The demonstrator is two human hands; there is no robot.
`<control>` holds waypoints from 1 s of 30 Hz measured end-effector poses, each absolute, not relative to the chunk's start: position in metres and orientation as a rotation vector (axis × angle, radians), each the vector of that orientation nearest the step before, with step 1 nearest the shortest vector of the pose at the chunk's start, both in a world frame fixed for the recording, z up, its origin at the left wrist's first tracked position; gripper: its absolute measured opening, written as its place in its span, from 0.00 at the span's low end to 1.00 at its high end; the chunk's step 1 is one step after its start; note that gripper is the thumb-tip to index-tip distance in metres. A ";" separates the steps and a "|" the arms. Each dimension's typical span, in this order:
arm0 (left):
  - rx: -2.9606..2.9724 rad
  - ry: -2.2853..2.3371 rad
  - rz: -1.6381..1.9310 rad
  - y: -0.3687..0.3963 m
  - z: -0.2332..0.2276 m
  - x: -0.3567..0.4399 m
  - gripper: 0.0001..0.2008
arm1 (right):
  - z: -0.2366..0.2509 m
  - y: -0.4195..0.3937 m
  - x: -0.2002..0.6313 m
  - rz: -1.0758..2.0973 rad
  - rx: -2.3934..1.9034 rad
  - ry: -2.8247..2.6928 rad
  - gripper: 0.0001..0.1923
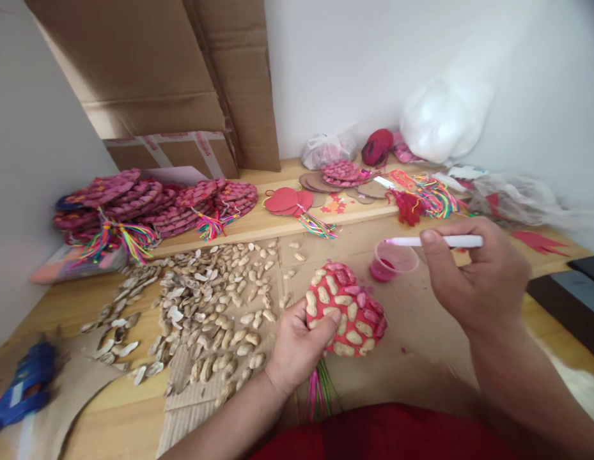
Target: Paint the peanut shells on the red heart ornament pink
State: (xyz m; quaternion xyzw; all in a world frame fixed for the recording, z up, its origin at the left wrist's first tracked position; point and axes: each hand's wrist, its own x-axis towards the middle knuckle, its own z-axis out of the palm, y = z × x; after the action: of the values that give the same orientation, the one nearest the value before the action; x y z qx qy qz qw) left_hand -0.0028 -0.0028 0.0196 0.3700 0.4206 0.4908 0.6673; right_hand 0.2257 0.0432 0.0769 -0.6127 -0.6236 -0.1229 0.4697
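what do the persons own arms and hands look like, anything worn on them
Both forearms are bare up to the picture's edge: no sleeves, gloves, watch or bracelets show. The left hand and right hand carry no visible rings. A red garment shows at the bottom.

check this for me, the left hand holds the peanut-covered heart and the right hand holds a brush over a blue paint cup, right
Not quite: the head view shows the paint cup is pink, not blue. The rest stands: the left hand holds the peanut-covered heart, and the right hand holds the brush over it.
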 end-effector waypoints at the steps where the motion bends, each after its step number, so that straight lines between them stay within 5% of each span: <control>1: 0.829 0.946 1.107 -0.003 0.020 -0.003 0.17 | 0.078 0.046 0.231 -0.315 -1.557 -1.535 0.08; 12: 0.864 0.992 1.105 -0.003 0.018 -0.004 0.16 | 0.061 0.062 0.232 -0.243 -1.863 -1.727 0.12; 30: 0.903 1.022 1.081 -0.003 0.009 -0.004 0.18 | 0.058 0.064 0.232 -0.260 -1.793 -1.734 0.13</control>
State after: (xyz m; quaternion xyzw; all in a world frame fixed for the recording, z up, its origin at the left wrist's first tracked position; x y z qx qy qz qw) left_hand -0.0043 -0.0032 0.0092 0.3965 0.4488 0.4750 0.6448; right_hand 0.2324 0.0643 0.0577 -0.6793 -0.6571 -0.0984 0.3117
